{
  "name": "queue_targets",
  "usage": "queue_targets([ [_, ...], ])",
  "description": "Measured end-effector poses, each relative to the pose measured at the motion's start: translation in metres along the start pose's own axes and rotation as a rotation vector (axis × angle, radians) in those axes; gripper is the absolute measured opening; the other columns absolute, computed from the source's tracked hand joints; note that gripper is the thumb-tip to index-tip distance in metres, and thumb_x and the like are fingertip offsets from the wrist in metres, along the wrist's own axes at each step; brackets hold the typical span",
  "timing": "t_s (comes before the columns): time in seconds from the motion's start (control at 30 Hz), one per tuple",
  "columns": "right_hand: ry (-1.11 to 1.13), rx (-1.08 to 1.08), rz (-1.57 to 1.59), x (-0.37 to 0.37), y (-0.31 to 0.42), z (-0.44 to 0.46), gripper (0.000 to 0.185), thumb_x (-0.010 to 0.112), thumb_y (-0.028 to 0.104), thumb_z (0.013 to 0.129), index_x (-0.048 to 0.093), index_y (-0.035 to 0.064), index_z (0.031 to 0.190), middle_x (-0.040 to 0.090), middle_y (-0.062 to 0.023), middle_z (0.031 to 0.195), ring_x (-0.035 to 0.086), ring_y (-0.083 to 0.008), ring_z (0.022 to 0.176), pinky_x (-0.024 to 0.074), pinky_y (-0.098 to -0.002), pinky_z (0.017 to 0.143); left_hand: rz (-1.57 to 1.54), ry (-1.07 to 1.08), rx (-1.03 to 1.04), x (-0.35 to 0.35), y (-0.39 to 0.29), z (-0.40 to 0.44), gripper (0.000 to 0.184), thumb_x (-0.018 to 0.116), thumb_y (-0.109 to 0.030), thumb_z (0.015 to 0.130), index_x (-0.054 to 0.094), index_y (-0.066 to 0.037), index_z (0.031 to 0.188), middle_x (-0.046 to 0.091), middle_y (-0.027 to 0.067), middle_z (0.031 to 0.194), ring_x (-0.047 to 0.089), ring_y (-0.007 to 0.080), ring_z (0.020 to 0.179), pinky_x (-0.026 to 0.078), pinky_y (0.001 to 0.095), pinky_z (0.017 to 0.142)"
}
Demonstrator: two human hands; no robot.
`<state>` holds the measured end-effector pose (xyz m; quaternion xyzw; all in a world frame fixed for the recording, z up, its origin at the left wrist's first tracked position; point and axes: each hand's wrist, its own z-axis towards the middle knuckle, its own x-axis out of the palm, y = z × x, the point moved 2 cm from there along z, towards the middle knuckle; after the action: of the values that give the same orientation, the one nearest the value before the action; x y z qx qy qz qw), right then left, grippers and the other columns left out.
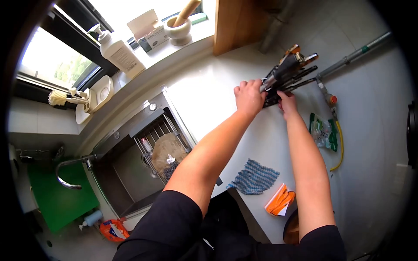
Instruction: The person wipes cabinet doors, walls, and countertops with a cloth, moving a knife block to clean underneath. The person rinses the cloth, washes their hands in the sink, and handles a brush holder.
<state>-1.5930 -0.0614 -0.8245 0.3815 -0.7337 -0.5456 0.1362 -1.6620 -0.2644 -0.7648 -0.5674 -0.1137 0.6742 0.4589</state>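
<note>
Both of my hands are stretched out to the far end of the white counter (217, 95). There stands a dark holder (278, 78) with several black handles, some with shiny metal ends, sticking up and away from me. It looks like a knife holder, but its lower part is hidden. My left hand (249, 98) has its fingers curled round its near left side. On the other side, my right hand (287, 104) grips low at the holder's edge, thumb up. A blue-grey knitted cloth (254, 177) lies closer to me, between my forearms.
Left is a sink (130, 174) with a rack, and a curved tap (69, 178). A pump bottle (119, 54) and mortar (178, 32) stand on the sill. At right are a pipe (357, 54), yellow hose (340, 148), green packet (324, 132) and orange pack (280, 201).
</note>
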Motion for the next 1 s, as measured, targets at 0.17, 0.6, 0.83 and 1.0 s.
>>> queue_targets([
  [0.17, -0.062, -0.041, 0.027, 0.009, 0.005, 0.005, 0.023, 0.081, 0.019, 0.083, 0.068, 0.0063, 0.097, 0.068, -0.0004, 0.086, 0.061, -0.0106, 0.068, 0.0500, -0.0248, 0.059, -0.018, 0.075, 0.042, -0.005, 0.011, 0.009, 0.028, 0.079, -0.019, 0.082, 0.065, -0.012, 0.105, 0.071, 0.0076, 0.097, 0.065, 0.0319, 0.096, 0.046, 0.0455, 0.084],
  [0.6, 0.077, -0.153, -0.041, 0.228, 0.032, -0.027, 0.047, 0.090, 0.032, 0.074, 0.069, 0.0015, 0.104, 0.075, -0.0092, 0.097, 0.071, -0.0197, 0.085, 0.0561, -0.0344, 0.080, -0.021, -0.077, -0.371, -0.145, 0.137, 0.031, 0.028, 0.075, -0.023, 0.090, 0.066, -0.015, 0.116, 0.076, 0.0081, 0.104, 0.074, 0.0277, 0.091, 0.055, 0.0411, 0.079],
  [0.83, 0.006, -0.205, -0.245, 0.279, 0.060, -0.076, 0.057, 0.090, 0.040, 0.074, 0.068, 0.0012, 0.111, 0.076, -0.0119, 0.105, 0.072, -0.0234, 0.095, 0.0547, -0.0355, 0.089, -0.091, -0.144, -0.405, -0.184, 0.183, 0.019, 0.029, 0.076, -0.023, 0.089, 0.065, -0.013, 0.113, 0.075, 0.0097, 0.105, 0.072, 0.0334, 0.097, 0.054, 0.0445, 0.079],
  [1.0, 0.140, -0.244, -0.037, 0.289, 0.014, -0.045, 0.026, 0.082, 0.024, 0.086, 0.075, 0.0017, 0.097, 0.077, -0.0059, 0.091, 0.070, -0.0183, 0.085, 0.0523, -0.0353, 0.082, -0.171, -0.129, -0.341, -0.181, 0.197, 0.011, 0.023, 0.075, -0.017, 0.089, 0.064, -0.015, 0.110, 0.071, 0.0128, 0.105, 0.069, 0.0379, 0.097, 0.054, 0.0485, 0.079],
])
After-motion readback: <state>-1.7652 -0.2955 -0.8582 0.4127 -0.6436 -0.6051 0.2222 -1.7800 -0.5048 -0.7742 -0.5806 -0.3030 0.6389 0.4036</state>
